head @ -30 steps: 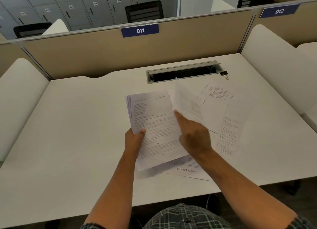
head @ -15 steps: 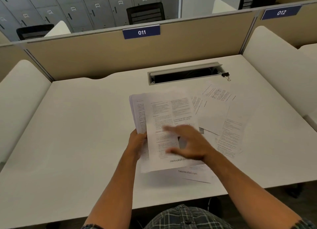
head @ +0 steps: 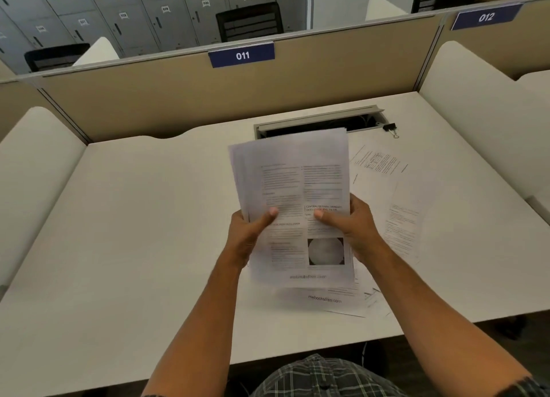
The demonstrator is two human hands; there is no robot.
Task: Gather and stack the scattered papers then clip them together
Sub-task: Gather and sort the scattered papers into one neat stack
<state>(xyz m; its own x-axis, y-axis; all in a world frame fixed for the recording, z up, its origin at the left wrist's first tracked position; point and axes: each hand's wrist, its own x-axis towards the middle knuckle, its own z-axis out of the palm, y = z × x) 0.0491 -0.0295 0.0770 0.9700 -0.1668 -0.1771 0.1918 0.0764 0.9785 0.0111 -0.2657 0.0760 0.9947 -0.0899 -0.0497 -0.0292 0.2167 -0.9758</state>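
Left hand (head: pixel 248 233): forearm reaches up from the bottom edge, fingers curled behind the left edge of the paper stack (head: pixel 297 206), thumb pressed flat across the front page. Firm grip on the stack.

Right hand (head: pixel 354 227): mirrors it on the right edge, thumb on the front page, fingers wrapped behind. Both hands hold the stack raised above the desk (head: pixel 134 233), tilted toward the camera. Sheet edges fan out unevenly along the left side; stack is motion-blurred.

Readable text: front page is two-column print with a heading "CENTRAL RETINAL VENOUS OCCLUSION", a round grey picture low on the right, and a footer that seems to read "mebooksfree.com". The same footer shows clearly on a loose sheet (head: pixel 327 303) lying flat just below the stack. Body text is too small to read.

Loose papers (head: pixel 398 206) remain spread on the desk to the right of the stack, overlapping one another, partly hidden behind the right hand.

Surroundings: a recessed cable slot (head: pixel 360 122) lies behind the stack, its left part hidden by the pages. A black binder clip (head: pixel 390 127) sits at the slot's right end, apart from all papers. The partition (head: pixel 148 104) carries blue labels "011" (head: pixel 241 56) and "012" (head: pixel 485 17). Numbered grey lockers (head: pixel 134 12) stand behind.
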